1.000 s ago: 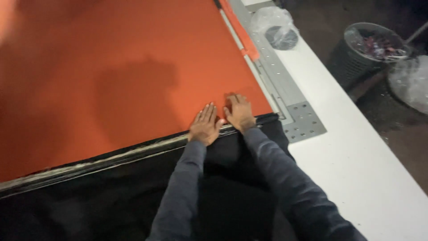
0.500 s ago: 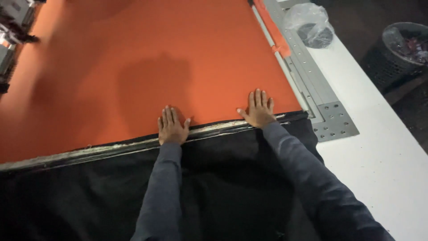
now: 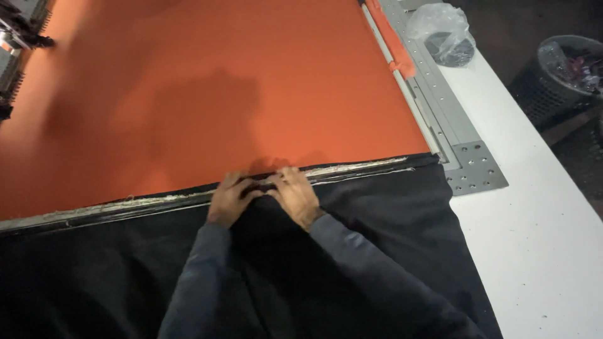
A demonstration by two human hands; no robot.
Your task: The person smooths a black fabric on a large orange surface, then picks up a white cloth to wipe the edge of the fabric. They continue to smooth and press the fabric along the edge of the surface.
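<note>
Black fabric [image 3: 377,251] — frayed pale edge, left hand [image 3: 229,199], right hand [image 3: 295,196], both grips pinching its hem

left hand [image 3: 230,199] – bare | right hand [image 3: 296,196] – bare | sleeves [image 3: 195,282]: long, dark grey-blue, both arms

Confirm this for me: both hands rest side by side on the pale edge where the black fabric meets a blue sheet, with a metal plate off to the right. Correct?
Not quite. The head view shows the sheet is orange, not blue. The rest holds: the left hand and right hand lie side by side on the pale edge of the black fabric, with the metal plate to the right.
</note>
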